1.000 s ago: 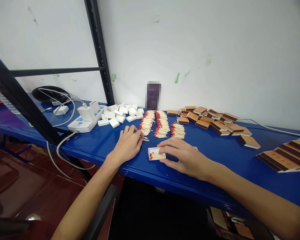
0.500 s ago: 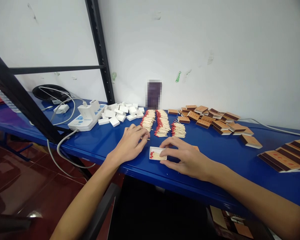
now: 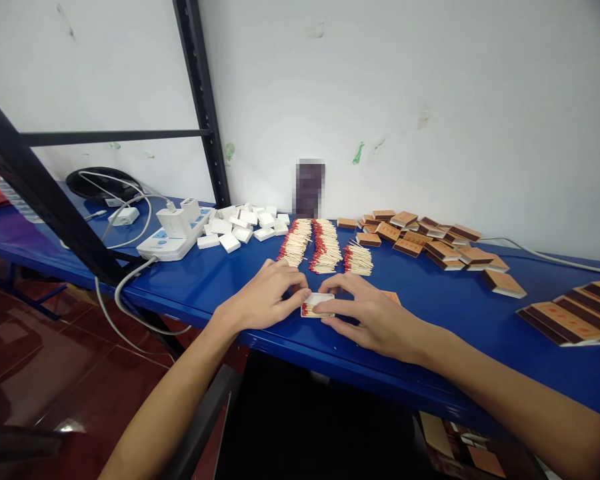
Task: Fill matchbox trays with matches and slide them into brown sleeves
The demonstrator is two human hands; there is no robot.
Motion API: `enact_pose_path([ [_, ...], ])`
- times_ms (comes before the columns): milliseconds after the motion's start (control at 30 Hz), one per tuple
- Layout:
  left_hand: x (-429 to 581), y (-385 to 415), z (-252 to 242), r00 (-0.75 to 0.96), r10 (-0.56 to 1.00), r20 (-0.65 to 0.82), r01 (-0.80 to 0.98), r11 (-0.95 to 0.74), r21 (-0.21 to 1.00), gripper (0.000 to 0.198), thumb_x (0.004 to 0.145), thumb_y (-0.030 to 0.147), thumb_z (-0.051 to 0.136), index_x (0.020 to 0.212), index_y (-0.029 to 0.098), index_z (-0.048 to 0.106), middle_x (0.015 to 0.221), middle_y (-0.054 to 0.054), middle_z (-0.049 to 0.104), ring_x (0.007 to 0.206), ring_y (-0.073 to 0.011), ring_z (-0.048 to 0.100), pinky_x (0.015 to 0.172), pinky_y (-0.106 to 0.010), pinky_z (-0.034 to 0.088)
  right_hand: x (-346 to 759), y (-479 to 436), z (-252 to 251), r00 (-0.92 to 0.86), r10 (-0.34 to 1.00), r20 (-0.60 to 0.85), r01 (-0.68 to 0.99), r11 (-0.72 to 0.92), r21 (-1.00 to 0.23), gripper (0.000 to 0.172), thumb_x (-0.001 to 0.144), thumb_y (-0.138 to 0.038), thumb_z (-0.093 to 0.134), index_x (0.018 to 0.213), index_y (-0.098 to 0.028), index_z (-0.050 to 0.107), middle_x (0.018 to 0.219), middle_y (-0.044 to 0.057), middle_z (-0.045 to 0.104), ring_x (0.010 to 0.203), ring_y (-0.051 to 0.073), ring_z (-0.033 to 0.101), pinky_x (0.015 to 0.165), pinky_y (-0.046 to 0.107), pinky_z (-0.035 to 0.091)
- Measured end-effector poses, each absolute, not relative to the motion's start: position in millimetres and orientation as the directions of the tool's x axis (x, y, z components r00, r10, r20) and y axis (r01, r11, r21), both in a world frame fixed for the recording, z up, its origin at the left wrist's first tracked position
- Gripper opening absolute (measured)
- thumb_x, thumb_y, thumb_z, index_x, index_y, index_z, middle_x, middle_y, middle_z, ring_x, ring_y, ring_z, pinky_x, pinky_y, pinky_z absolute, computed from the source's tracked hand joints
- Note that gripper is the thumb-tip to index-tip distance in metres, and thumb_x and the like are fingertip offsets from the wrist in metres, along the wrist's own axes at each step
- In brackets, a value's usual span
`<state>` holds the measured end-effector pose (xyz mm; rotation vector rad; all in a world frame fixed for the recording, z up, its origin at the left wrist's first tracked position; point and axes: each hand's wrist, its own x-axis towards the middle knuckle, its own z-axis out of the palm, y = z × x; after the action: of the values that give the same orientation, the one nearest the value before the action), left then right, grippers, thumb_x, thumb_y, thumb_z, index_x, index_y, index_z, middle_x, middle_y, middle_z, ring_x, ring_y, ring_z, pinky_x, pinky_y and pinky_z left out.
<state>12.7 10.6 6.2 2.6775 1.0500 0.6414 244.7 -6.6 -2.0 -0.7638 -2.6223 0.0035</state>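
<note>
A small white matchbox tray [image 3: 324,297] lies near the table's front edge, with red-headed matchsticks [image 3: 308,309] along its near side. My right hand [image 3: 367,310] grips the tray's right end, a finger reaching inside over the sticks. At the left end of the tray is my left hand [image 3: 267,293], thumb and fingers drawn together in a pinch at its far corner. Whatever those fingertips hold is hidden. Partly behind my right hand lies an orange matchbox sleeve [image 3: 393,297]. Beyond both hands are three matchstick piles, the smallest pile [image 3: 359,259] on the right.
White trays [image 3: 245,223] are heaped at the back left beside a power strip [image 3: 167,245] with chargers and cables. Orange-brown matchboxes [image 3: 405,247] spread across the back right, with more stacked boxes [image 3: 575,312] at the far right. A black shelf post [image 3: 200,87] stands at left.
My left hand has moved right and slightly toward me, from the near end of the left matchstick pile to the tray's left end. My right hand stays on the tray.
</note>
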Motion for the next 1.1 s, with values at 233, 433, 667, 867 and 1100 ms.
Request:
enact_pose_path([
  [233, 12.2, 11.0, 4.7, 0.675, 0.671, 0.307, 0.593, -0.741, 0.315, 0.027, 0.1, 0.034, 0.04, 0.084, 0.02, 0.058, 0.083, -0.001, 0.063, 0.084, -0.0189, 0.054, 0.085, -0.036, 0.035, 246.6, -5.4, -2.8, -0.774, 0.522, 0.358, 0.521, 0.847, -0.108, 0.025, 0.095, -0.023, 0.053, 0.107, -0.031, 0.073, 0.115, 0.009, 0.056, 0.103, 0.021, 0.055, 0.081, 0.034, 0.049],
  [433, 13.0, 12.1, 4.2, 0.703, 0.652, 0.282, 0.573, -0.755, 0.319, 0.028, 0.101, 0.032, 0.037, 0.086, 0.019, 0.057, 0.086, -0.002, 0.064, 0.084, -0.0185, 0.054, 0.088, -0.035, 0.035, 249.3, -4.2, -4.5, -0.781, 0.519, 0.348, 0.529, 0.845, -0.074, 0.026, 0.095, -0.026, 0.053, 0.116, -0.029, 0.068, 0.112, 0.01, 0.055, 0.097, 0.02, 0.056, 0.074, 0.031, 0.049],
  [667, 13.1, 10.3, 6.5, 0.708, 0.664, 0.239, 0.578, -0.74, 0.345, 0.018, 0.095, 0.032, 0.047, 0.087, 0.019, 0.057, 0.084, 0.0, 0.061, 0.082, -0.0177, 0.052, 0.086, -0.034, 0.036, 251.3, -3.0, -4.4, -0.796, 0.482, 0.367, 0.501, 0.864, -0.047, 0.029, 0.094, -0.027, 0.053, 0.12, -0.026, 0.066, 0.109, 0.01, 0.056, 0.091, 0.019, 0.057, 0.064, 0.027, 0.048],
  [867, 12.7, 9.6, 7.2, 0.707, 0.673, 0.214, 0.589, -0.729, 0.349, 0.01, 0.089, 0.028, 0.052, 0.089, 0.019, 0.056, 0.081, 0.001, 0.057, 0.081, -0.0174, 0.05, 0.084, -0.033, 0.036, 249.8, -2.7, -5.7, -0.779, 0.496, 0.384, 0.509, 0.857, -0.073, 0.027, 0.092, -0.025, 0.056, 0.116, -0.02, 0.066, 0.106, 0.011, 0.058, 0.088, 0.019, 0.059, 0.063, 0.027, 0.049],
  [1100, 13.4, 11.0, 6.9, 0.708, 0.674, 0.212, 0.589, -0.728, 0.35, 0.02, 0.097, 0.026, 0.041, 0.084, 0.018, 0.054, 0.08, 0.002, 0.058, 0.08, -0.0164, 0.05, 0.087, -0.034, 0.033, 249.7, -1.1, -7.7, -0.795, 0.506, 0.334, 0.469, 0.863, -0.19, 0.029, 0.094, -0.025, 0.054, 0.121, -0.026, 0.064, 0.111, 0.009, 0.054, 0.095, 0.019, 0.056, 0.078, 0.033, 0.051],
])
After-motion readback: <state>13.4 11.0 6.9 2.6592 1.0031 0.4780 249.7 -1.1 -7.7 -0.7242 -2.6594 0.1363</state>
